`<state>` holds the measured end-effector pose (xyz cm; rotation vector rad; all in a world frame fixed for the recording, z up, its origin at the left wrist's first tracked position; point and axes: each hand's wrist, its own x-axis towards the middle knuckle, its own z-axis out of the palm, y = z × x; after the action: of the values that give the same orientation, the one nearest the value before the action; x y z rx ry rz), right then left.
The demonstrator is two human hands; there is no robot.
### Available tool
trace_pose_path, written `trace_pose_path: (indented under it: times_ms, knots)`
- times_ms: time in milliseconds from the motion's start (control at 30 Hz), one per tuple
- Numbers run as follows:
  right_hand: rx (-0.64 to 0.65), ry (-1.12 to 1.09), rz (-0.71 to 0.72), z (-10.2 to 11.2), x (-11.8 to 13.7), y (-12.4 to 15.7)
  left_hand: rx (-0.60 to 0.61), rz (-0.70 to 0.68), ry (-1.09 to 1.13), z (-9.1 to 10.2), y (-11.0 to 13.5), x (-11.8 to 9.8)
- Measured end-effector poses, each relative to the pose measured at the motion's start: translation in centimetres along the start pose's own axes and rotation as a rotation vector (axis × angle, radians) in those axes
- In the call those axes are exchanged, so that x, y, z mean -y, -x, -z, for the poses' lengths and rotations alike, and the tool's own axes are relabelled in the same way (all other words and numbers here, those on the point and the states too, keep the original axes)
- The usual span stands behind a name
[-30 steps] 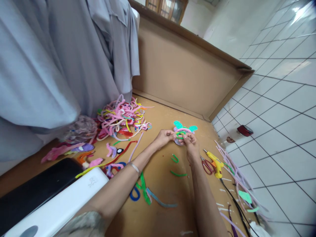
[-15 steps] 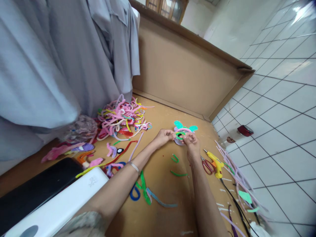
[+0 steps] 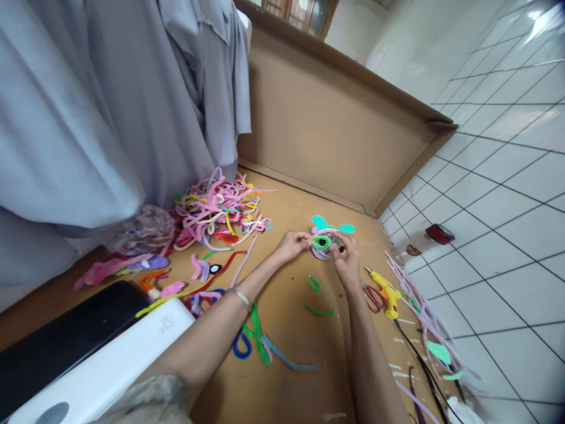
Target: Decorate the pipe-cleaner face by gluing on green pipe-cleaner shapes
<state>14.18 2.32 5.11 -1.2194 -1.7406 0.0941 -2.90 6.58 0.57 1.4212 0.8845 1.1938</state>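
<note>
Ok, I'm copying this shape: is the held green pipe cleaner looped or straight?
Looped: the green pipe cleaner, pinched by the left hand, curves into an almond outline. Ends unclear.

From afar I see a flat brown cardboard surface (image 3: 282, 309) carrying a tangled pile of mostly pink fuzzy stems (image 3: 216, 205), 1 yellow plastic glue gun (image 3: 388, 293), red-handled scissors (image 3: 375, 300) and 2 short curved green stems (image 3: 321, 311)

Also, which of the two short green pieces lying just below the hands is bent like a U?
The upper green piece, nearer the left hand; the lower green piece is only gently curved.
</note>
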Motion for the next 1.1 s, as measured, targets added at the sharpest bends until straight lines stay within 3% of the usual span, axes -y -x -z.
trace_pose_path:
  times_ms: [233, 1100]
  knots:
    - [0.065, 0.154, 0.039, -0.48, -0.98, 0.45, -0.050, 0.013, -0.042, -0.43, -0.03, 0.26]
    - [0.070, 0.464, 0.174, -0.75, -0.60, 0.72, -0.132, 0.058, -0.087, -0.87, 0.11, -0.07]
